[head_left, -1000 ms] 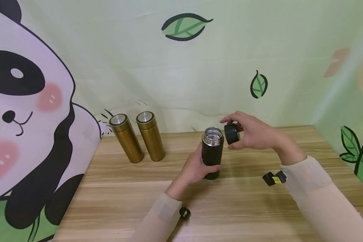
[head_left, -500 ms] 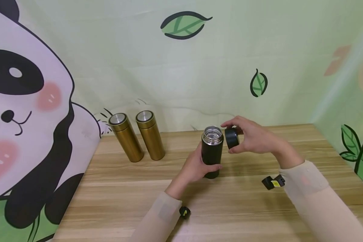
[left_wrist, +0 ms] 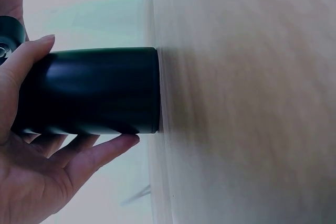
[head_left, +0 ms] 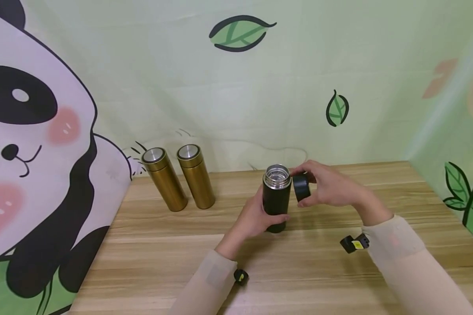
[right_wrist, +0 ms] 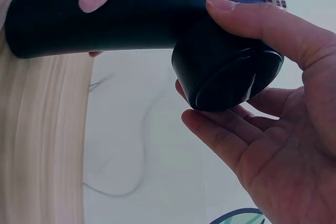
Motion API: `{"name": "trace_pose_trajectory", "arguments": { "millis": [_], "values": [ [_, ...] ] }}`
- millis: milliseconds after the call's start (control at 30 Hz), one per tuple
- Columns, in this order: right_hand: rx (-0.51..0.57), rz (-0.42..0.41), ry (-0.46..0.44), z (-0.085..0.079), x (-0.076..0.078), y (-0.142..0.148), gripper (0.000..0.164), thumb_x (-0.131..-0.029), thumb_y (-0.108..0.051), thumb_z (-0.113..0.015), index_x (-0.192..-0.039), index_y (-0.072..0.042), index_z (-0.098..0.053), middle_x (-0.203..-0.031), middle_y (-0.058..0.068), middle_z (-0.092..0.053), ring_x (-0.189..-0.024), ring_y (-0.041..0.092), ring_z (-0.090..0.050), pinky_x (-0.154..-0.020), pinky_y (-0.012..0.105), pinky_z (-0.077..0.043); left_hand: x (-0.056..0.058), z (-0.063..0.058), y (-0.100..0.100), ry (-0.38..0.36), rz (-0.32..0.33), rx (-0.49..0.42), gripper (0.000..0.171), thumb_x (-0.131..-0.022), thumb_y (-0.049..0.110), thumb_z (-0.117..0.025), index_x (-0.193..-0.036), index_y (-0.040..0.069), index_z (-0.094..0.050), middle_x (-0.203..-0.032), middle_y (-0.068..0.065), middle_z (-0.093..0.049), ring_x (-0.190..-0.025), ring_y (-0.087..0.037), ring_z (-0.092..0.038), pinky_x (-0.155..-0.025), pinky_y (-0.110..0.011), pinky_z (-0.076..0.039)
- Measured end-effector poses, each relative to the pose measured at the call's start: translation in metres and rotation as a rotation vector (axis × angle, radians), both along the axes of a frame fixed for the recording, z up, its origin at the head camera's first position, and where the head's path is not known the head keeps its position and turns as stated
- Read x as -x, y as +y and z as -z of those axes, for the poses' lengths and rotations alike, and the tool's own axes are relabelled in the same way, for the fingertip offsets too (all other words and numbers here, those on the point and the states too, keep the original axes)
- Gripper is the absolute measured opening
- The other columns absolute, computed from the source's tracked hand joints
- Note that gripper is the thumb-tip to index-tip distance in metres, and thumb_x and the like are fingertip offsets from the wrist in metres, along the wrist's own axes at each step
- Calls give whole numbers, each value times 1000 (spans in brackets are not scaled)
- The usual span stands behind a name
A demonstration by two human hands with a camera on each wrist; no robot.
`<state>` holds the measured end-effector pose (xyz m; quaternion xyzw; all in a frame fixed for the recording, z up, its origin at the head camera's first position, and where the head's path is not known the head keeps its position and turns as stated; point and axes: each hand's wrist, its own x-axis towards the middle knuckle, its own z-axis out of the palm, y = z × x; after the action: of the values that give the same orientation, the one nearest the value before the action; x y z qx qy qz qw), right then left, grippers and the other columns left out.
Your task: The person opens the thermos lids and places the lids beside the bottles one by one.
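A black thermos bottle (head_left: pixel 276 199) stands upright on the table, its steel threaded neck (head_left: pixel 277 176) bare and its mouth uncovered. My left hand (head_left: pixel 256 215) grips the lower body, thumb across the front; in the left wrist view the bottle's base (left_wrist: pixel 149 90) meets the wood. Just right of the neck, my right hand (head_left: pixel 331 186) holds the black lid (head_left: pixel 301 187) turned on its side. The right wrist view shows the lid (right_wrist: pixel 226 69) between thumb and fingers, overlapping the bottle (right_wrist: pixel 136 17).
Two gold thermos bottles (head_left: pixel 166 183) (head_left: pixel 197 180) with silver-topped lids stand capped at the back left of the wooden table (head_left: pixel 173 262). Behind it hangs a green backdrop (head_left: pixel 260 109) printed with a panda and leaves. Small black devices (head_left: pixel 354 243) sit at both cuffs.
My right hand has lowered slightly with the lid, which has gone from beside the bottle's mouth to a little below it. The left hand and bottle have stayed in place.
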<state>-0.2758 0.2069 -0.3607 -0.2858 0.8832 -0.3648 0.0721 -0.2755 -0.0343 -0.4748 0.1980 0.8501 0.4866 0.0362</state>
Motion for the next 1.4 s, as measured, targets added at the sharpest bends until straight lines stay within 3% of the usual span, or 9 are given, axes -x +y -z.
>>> {"name": "trace_pose_trajectory", "arguments": {
  "millis": [567, 833, 1400],
  "values": [
    [9, -20, 33, 25, 0, 0, 67, -73, -9, -93, -132, -4, -60, -128, 12, -65, -113, 30, -62, -100, 53, -52, 0, 0, 0, -14, 10, 1, 90, -80, 32, -91, -151, 23, -38, -137, -6, -64, -120, -22, -64, -109, -46, -48],
    [44, 10, -10, 34, -5, 2, 68, -76, -10, -91, -135, 0, -57, -134, 18, -60, -116, 35, -60, -102, 60, -52, 0, 1, 0, -10, 13, -5, 89, -80, 33, -90, -151, 23, -38, -138, -7, -64, -121, -24, -64, -109, -49, -48],
    [81, 42, -51, 46, -8, 5, 69, -78, -15, -91, -138, -4, -58, -134, 19, -58, -119, 38, -58, -104, 62, -50, 0, 1, 0, -9, 19, 6, 91, -79, 31, -91, -152, 25, -37, -139, -6, -64, -122, -23, -64, -109, -47, -47]
  ]
}}
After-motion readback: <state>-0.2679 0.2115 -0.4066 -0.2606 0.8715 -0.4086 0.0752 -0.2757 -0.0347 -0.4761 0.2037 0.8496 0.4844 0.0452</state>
